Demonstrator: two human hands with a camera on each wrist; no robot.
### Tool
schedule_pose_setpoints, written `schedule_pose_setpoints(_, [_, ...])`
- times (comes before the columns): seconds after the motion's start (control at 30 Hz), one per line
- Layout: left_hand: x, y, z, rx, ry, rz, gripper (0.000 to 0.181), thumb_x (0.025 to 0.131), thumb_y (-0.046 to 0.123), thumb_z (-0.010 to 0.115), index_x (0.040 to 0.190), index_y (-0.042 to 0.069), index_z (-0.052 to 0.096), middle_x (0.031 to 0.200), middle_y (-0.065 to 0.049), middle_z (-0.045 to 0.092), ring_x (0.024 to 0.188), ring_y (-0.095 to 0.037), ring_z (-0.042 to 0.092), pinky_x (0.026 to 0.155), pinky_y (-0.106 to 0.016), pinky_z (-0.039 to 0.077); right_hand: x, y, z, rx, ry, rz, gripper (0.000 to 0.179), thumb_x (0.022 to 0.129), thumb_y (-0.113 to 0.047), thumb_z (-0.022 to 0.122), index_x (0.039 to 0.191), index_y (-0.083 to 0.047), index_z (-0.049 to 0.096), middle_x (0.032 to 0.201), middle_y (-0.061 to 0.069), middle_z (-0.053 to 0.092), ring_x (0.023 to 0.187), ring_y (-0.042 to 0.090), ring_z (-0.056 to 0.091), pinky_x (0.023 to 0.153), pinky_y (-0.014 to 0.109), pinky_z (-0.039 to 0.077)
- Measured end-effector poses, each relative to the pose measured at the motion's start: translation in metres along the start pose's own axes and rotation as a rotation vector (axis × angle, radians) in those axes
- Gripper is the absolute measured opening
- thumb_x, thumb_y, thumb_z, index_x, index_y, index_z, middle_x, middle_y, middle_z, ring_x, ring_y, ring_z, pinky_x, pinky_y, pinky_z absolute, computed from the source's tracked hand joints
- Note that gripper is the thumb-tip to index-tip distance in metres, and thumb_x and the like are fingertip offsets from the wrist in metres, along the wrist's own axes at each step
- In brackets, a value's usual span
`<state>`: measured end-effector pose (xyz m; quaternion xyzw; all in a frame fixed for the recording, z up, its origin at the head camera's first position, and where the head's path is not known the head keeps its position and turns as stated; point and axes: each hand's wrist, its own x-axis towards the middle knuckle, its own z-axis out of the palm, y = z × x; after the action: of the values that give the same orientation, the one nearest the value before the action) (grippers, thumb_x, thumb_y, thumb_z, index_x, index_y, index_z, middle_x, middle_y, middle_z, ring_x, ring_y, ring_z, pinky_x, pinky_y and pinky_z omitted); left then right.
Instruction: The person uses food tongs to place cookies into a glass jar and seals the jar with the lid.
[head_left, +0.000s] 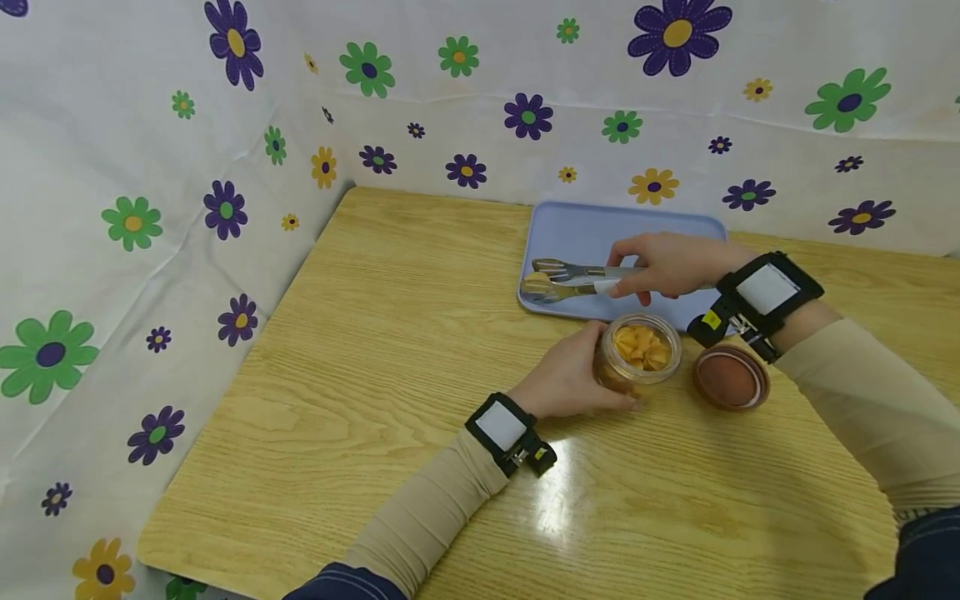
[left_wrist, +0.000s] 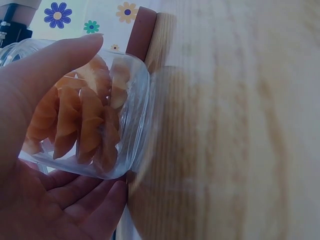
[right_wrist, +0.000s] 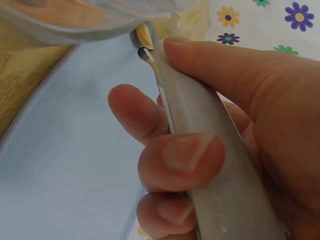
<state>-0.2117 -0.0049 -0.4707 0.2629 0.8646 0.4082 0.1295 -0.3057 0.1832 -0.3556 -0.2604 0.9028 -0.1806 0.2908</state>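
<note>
My left hand (head_left: pixel 566 375) grips a clear jar (head_left: pixel 617 377) from its left side, thumb and fingers round the wall. The jar stands open on the table, with wavy orange pieces (head_left: pixel 642 347) inside; they show through the wall in the left wrist view. Above the blue tray, my right hand (head_left: pixel 667 265) holds metal tongs (right_wrist: pixel 200 115) by their pale handles, thumb on one side and curled fingers on the other. The tong heads point left over the tray's left part, and one orange piece (head_left: pixel 536 282) shows at them.
A blue tray (head_left: pixel 630 220) lies at the back of the wooden table (head_left: pixel 360 333), against a flower-printed cloth (head_left: pixel 480 117). A round reddish-brown lid (head_left: pixel 731 378) rests right of the jar, below the right wrist.
</note>
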Motion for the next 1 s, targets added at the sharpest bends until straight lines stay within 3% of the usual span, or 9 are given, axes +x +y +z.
schedule_pose_setpoints(0.3, [0.000,0.001,0.001,-0.015,-0.008,-0.005,0.097,0.067,0.047,0.092,0.143,0.009,0.045,0.132,-0.003,0.062,0.121,-0.013,0.058,0.108,-0.030,0.047,-0.022,0.003,-0.010,0.000,0.100,0.018,0.051,0.100,-0.042,0.061,0.137,-0.008,0.054,0.078,0.009,0.071,0.049,0.016,0.048,0.048,0.031,0.046])
schedule_pose_setpoints(0.47, [0.000,0.000,0.000,-0.028,-0.007,-0.012,0.099,0.066,0.047,0.093,0.144,0.009,0.045,0.133,-0.003,0.062,0.122,-0.013,0.058,0.109,-0.030,0.047,-0.053,-0.001,-0.026,-0.040,0.148,0.056,0.060,0.098,-0.053,0.058,0.141,-0.012,0.052,0.083,0.005,0.071,0.055,0.018,0.051,0.050,0.032,0.046])
schedule_pose_setpoints(0.7, [0.000,0.000,0.000,-0.025,-0.009,-0.029,0.101,0.066,0.046,0.092,0.147,0.008,0.044,0.138,-0.005,0.061,0.128,-0.015,0.056,0.112,-0.032,0.044,-0.108,-0.003,-0.038,-0.153,0.216,0.152,0.066,0.098,-0.057,0.055,0.145,-0.011,0.047,0.084,-0.001,0.071,0.057,0.018,0.049,0.050,0.031,0.040])
schedule_pose_setpoints(0.87, [0.000,0.001,0.000,-0.003,-0.007,-0.030,0.101,0.066,0.047,0.092,0.146,0.007,0.044,0.137,-0.006,0.062,0.127,-0.018,0.057,0.111,-0.033,0.046,-0.146,-0.002,-0.028,-0.242,0.270,0.211,0.058,0.098,-0.051,0.059,0.141,-0.012,0.049,0.079,-0.005,0.067,0.056,0.016,0.044,0.051,0.030,0.036])
schedule_pose_setpoints(1.0, [0.001,0.002,0.000,-0.002,-0.015,-0.025,0.101,0.068,0.046,0.091,0.147,0.007,0.043,0.138,-0.006,0.061,0.127,-0.018,0.057,0.112,-0.033,0.045,-0.172,0.004,-0.005,-0.293,0.366,0.197,0.046,0.092,-0.041,0.073,0.128,-0.016,0.059,0.068,-0.010,0.061,0.051,0.011,0.041,0.051,0.027,0.032])
